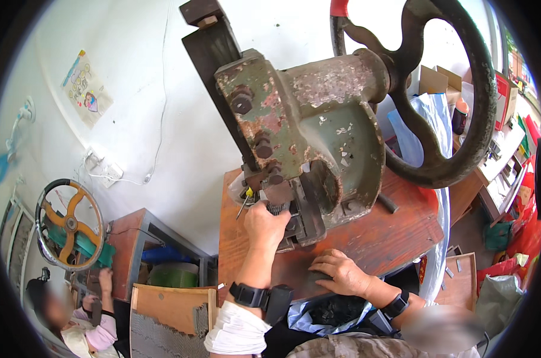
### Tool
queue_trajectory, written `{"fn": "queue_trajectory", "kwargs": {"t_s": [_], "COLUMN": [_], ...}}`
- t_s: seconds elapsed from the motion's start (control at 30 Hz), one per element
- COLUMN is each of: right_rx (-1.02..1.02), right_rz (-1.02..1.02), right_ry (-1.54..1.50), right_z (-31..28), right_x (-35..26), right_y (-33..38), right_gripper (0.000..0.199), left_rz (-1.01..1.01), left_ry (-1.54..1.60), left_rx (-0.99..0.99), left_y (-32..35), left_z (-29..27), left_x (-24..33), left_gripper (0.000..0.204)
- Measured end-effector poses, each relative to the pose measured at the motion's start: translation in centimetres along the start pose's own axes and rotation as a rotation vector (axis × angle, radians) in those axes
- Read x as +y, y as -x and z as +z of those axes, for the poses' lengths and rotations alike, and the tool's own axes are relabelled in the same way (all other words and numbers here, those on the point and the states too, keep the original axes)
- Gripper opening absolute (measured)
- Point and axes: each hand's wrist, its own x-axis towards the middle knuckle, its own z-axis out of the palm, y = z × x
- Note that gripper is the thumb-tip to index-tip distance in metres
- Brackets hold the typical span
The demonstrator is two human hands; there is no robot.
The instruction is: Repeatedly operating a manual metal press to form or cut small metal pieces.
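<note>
A worn green hand press (342, 128) with peeling paint stands on a reddish-brown wooden table (390, 238). My left hand (267, 225) reaches in under the press ram, its fingers closed beside a small ribbed metal part (276, 209). What those fingers grip is hidden by the hand. Close by, a screwdriver with a yellow handle (249, 193) leans by the die. My right hand (342, 274) lies low at the table's near edge. Its fingers curl around something dark grey, too covered to make out.
The large black handwheel (488, 89) rises at the upper right. In front of me are a wooden tray (175, 301) of small grey pieces and a blue-lined bag (336, 313). A short dark rod (387, 203) lies on the table. Another person (85, 328) works by a second wheel (71, 224).
</note>
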Motion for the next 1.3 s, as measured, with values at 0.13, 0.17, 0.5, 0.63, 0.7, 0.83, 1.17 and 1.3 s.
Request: {"fn": "queue_trajectory", "kwargs": {"t_s": [0.13,0.17,0.5,0.63,0.7,0.83,1.17,1.3], "right_rx": [-0.003,0.003,0.380,0.469,0.454,0.454,0.461,0.470], "right_rz": [0.016,0.020,-0.070,0.040,0.040,0.214,0.111,0.146], "right_ry": [0.026,0.021,-0.060,0.094,0.148,0.059,0.246,0.328], "right_z": [-0.2,-0.3,-3.1,-3.1,-3.2,-3.0,-2.8,-2.5], "right_x": [-0.1,-0.1,-0.6,1.3,2.1,1.0,-0.5,-0.2], "right_y": [0.1,0.2,-3.7,-10.0,-11.6,-12.2,-11.6,-11.3], "right_gripper": [0.042,0.041,0.032,0.029,0.029,0.034,0.028,0.022], "left_rz": [0.004,-0.037,0.141,0.252,0.243,0.163,0.144,0.155], "left_ry": [0.064,0.223,0.193,0.195,0.218,0.382,0.369,0.353], "left_rx": [0.062,-0.031,-0.053,-0.042,-0.055,-0.038,-0.008,0.022], "left_y": [-0.8,-0.6,-1.5,-1.4,-1.4,-1.8,-1.1,-0.5], "left_z": [1.0,0.3,1.6,3.3,3.3,4.7,4.2,3.3], "left_x": [1.6,2.5,-5.7,-4.8,-4.8,-6.6,-5.9,-4.4], "left_gripper": [0.029,0.027,0.031,0.035,0.037,0.043,0.043,0.042]}}
